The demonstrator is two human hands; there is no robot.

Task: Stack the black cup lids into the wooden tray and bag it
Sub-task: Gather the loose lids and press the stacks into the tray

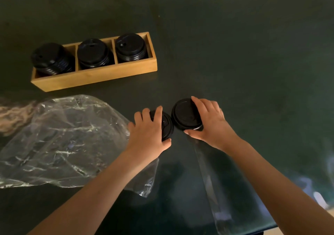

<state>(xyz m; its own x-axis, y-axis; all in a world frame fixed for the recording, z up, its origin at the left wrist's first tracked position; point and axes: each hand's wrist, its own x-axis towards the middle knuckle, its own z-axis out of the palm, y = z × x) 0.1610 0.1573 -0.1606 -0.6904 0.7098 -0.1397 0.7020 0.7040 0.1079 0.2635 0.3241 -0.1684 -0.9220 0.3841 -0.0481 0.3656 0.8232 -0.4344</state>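
Observation:
A wooden tray [94, 78] with three compartments lies at the upper left of the dark green table. Each compartment holds a stack of black cup lids: left stack [51, 57], middle stack [94, 53], right stack [130, 47]. Nearer to me, my left hand [149, 134] grips a black lid [167, 126] from above. Right beside it, my right hand [209, 122] holds a small stack of black lids [185, 114] by its rim. The two lid groups almost touch on the table.
A crumpled clear plastic bag [59, 140] lies at the left, partly under my left forearm. A second clear plastic sleeve [209, 178] stretches under my right arm toward the table's near edge [271, 226].

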